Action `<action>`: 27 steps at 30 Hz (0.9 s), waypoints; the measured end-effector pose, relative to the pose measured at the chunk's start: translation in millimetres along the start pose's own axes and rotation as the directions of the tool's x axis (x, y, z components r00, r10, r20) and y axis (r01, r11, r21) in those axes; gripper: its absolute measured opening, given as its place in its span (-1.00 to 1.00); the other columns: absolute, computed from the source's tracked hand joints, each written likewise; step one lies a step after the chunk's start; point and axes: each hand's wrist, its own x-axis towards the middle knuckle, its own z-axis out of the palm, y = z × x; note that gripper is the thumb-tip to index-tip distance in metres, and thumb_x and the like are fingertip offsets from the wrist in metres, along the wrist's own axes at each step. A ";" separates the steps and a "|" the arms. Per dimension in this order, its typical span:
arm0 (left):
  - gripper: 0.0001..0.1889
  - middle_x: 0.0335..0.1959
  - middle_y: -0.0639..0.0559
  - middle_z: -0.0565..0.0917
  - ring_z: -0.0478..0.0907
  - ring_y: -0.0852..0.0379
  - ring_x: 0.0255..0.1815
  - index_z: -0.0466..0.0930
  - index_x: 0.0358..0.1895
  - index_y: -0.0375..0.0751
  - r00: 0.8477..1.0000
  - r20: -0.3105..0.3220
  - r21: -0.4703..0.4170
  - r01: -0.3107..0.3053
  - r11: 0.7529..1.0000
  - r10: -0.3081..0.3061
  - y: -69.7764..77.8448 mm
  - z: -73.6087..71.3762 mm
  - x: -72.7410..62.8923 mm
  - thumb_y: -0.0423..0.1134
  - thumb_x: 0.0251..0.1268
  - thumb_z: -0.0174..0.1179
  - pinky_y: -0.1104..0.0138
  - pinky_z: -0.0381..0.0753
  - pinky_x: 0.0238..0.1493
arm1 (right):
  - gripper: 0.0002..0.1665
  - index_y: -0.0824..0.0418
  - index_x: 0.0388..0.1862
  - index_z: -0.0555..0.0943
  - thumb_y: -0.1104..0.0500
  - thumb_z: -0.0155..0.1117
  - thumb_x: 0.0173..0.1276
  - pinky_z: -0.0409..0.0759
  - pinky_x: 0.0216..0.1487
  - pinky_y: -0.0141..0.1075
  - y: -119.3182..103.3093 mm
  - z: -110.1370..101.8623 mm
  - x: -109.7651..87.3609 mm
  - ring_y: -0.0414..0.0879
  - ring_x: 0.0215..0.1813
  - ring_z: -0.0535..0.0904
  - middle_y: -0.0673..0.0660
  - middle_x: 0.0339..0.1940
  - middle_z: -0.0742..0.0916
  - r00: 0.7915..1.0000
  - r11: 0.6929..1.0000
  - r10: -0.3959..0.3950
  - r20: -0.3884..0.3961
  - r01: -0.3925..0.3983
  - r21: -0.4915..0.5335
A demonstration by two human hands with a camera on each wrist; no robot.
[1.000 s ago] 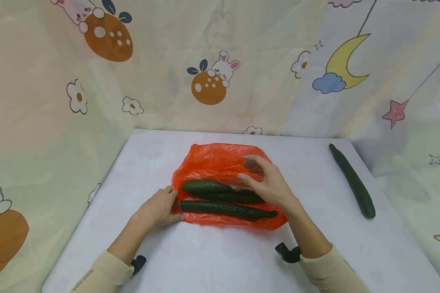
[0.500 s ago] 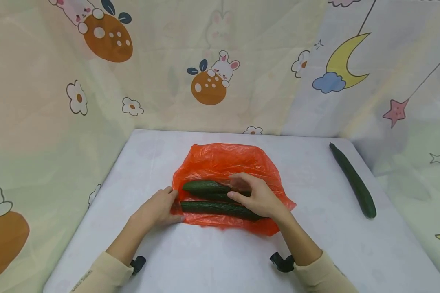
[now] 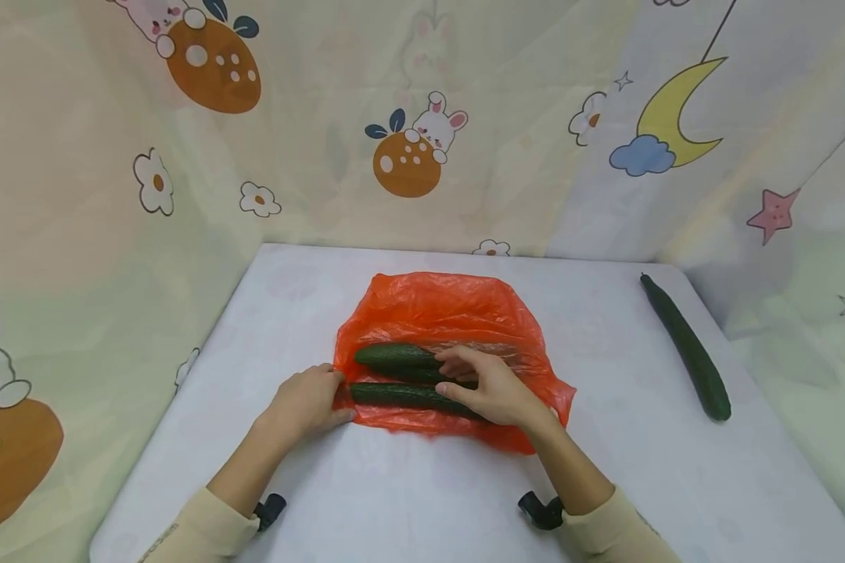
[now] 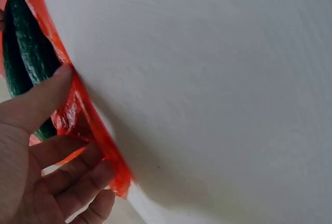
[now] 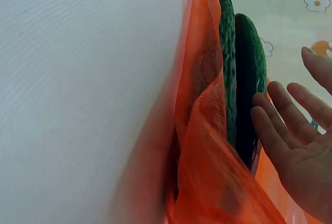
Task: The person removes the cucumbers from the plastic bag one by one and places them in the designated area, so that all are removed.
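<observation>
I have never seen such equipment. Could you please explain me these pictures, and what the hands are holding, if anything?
No robot here: you see a person's bare left hand and right hand. The wide view comes from a camera on the head, looking forward and down; the two close views come from cameras on the wrists. On the white table lies an orange-red plastic bag with two cucumbers on or inside it; I cannot tell which. A third cucumber lies apart, at the right. The left hand touches the bag's edge; whether it grips is unclear. The right hand's fingers are close to the two cucumbers, not curled round them.
</observation>
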 end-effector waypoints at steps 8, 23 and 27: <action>-0.48 -0.42 0.10 0.52 0.48 0.11 -0.37 0.43 -0.09 -0.10 1.000 -0.009 -0.080 0.008 0.997 -0.008 -0.2 -2.3 3.2 -0.10 0.04 0.61 0.26 0.56 -0.32 | -0.37 0.13 0.37 0.53 -0.03 0.44 0.40 0.62 0.25 -0.06 -2.9 2.8 0.8 -0.03 0.16 0.67 0.12 0.12 0.73 1.000 1.000 0.009 0.013 -0.009 -0.023; -0.57 -0.38 0.11 0.55 0.48 0.14 -0.33 0.56 -0.14 -0.11 1.000 -0.001 -0.136 0.026 0.990 -0.026 -2.7 2.2 2.6 -0.11 0.04 0.61 0.26 0.64 -0.23 | -0.35 0.17 0.36 0.52 -0.07 0.42 0.41 0.59 0.29 0.00 6.1 13.6 -3.9 0.00 0.19 0.66 0.10 0.14 0.74 0.999 1.000 0.001 0.038 -0.001 0.015; -0.58 -0.39 0.10 0.54 0.47 0.13 -0.35 0.56 -0.15 -0.12 0.999 0.013 -0.131 0.039 0.991 -0.037 -2.5 2.4 1.8 -0.11 0.04 0.61 0.27 0.62 -0.25 | -0.36 0.17 0.36 0.52 -0.07 0.42 0.41 0.59 0.29 0.02 8.0 15.0 -5.2 0.00 0.20 0.66 0.08 0.15 0.74 0.999 1.000 -0.002 0.039 0.002 0.018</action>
